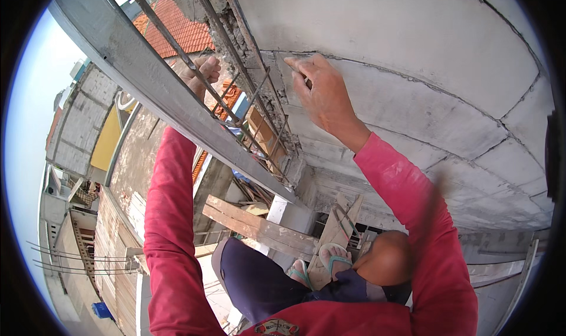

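My left hand (206,69) reaches past the far side of a long grey beam (159,82). Its fingers are curled closed beside the upright steel bars (221,29), and whatever they may hold is hidden. On the other side of the bars, my right hand (323,94) is raised in front of a grey block wall (407,94). Thumb and fingers are drawn together there; anything pinched between them is too small to make out. Bent steel ties (256,91) cross between the bars, next to a rough, broken concrete edge (268,100).
Below me, a wooden plank (259,225) spans at an angle, and my sandalled feet (336,259) rest on boards. Far down to the left lie rooftops and a yard. Thin rods (88,265) stick out at lower left. An orange tiled roof (180,26) shows beyond the bars.
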`<state>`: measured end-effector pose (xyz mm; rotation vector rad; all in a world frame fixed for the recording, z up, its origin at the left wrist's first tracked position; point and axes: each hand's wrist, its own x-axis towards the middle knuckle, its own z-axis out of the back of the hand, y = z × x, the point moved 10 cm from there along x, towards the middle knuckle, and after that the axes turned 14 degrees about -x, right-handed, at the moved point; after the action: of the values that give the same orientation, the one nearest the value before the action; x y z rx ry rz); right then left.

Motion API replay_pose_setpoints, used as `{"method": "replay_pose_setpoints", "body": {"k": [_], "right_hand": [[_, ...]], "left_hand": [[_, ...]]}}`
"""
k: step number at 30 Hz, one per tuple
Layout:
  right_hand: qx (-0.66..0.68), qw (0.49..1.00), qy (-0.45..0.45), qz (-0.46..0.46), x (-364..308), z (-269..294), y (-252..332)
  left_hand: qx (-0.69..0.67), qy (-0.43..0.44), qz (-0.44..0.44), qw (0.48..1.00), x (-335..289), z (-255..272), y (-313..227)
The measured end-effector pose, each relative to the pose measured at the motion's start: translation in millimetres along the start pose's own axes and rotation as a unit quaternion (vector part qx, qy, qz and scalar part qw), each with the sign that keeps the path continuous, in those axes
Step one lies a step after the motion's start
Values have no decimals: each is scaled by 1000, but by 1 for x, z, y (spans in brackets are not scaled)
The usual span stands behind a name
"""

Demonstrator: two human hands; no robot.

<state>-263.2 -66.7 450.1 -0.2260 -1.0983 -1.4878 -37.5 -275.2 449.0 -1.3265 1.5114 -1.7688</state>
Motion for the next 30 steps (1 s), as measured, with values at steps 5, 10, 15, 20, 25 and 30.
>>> {"method": "replay_pose_setpoints", "body": {"k": [5,10,15,20,25,30], "right_hand": [[-5,1000,-8,25,26,-21,9],[-3,997,-31,66,36,-26,15],[-113,988,34,99,47,-47,22],[-180,973,99,102,48,-59,13],[-192,968,124,103,47,-59,9],[-220,962,142,82,46,-63,11]], "left_hand": [[-166,-258,-92,947,-125,49,-25],[-88,-214,-71,970,-253,-49,-4],[-198,-124,92,968,-223,-136,67],[-172,-256,-21,951,-141,-125,84],[-69,-275,-116,952,-93,-111,72],[86,-258,-194,942,-75,-108,53]]}}
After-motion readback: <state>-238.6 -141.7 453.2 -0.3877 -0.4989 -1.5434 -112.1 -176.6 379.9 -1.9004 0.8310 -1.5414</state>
